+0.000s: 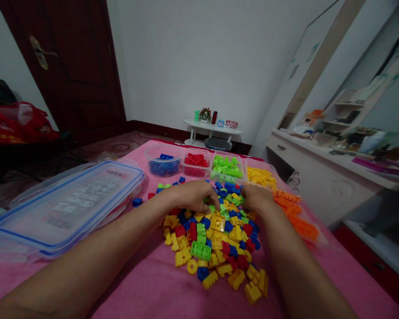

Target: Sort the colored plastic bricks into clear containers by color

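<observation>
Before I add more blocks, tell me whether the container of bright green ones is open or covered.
Open: the container shows no cover across its rim, and the bright green blocks heap up inside.

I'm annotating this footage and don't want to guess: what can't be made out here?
In the head view:
Bare right hand: its own back hides any grip.
Bare left hand: its curled pose hides any grip.
Multicoloured plastic brick pile: upper pieces hide those beneath.
Clear blue-edged plastic lid: blur obscures its lettering.
</observation>
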